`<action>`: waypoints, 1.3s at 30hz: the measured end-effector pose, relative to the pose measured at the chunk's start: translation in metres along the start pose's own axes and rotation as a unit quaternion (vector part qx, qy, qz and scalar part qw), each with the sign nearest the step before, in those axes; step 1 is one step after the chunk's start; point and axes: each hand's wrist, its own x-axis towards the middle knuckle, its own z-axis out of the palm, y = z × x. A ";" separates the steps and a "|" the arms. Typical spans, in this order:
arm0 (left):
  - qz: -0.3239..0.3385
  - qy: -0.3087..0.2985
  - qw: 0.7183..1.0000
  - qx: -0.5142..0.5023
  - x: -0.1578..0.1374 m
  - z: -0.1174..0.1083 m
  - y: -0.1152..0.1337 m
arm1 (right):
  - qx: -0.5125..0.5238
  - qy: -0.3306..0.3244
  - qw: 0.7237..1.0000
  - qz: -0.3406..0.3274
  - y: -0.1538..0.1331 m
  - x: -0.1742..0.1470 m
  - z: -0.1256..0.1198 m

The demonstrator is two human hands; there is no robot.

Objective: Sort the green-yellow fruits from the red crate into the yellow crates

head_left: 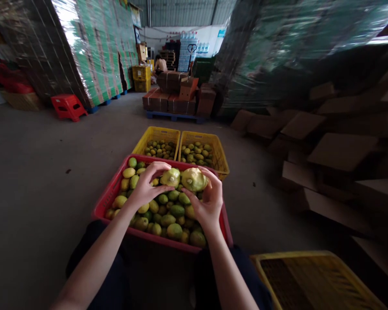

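My left hand (150,183) is closed on a yellow-green lemon (170,177), thumb below and fingers above. Close beside it, my right hand (210,198) grips a second, larger and paler lemon (194,179) with a knobbly skin. Both fruits are raised over a red crate (100,206) filled with many green and yellow lemons (167,220). Parts of the crate's back rim are hidden behind my hands.
Two yellow crates (228,165) with lemons stand just beyond the red one. Another yellow crate (261,262) is at lower right, near scattered cardboard boxes (326,206). A red stool (69,107), a loaded blue pallet (174,116) and a person (161,64) are farther off.
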 end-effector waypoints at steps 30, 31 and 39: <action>-0.401 0.253 0.794 -0.380 0.005 0.035 -0.008 | 0.358 0.061 0.790 0.495 0.004 0.003 0.027; -0.411 0.256 0.781 -0.394 0.005 0.034 -0.007 | 0.369 0.071 0.776 0.507 0.005 0.004 0.026; -0.443 0.248 0.741 -0.440 0.007 0.028 0.003 | 0.369 0.086 0.768 0.516 0.000 0.005 0.023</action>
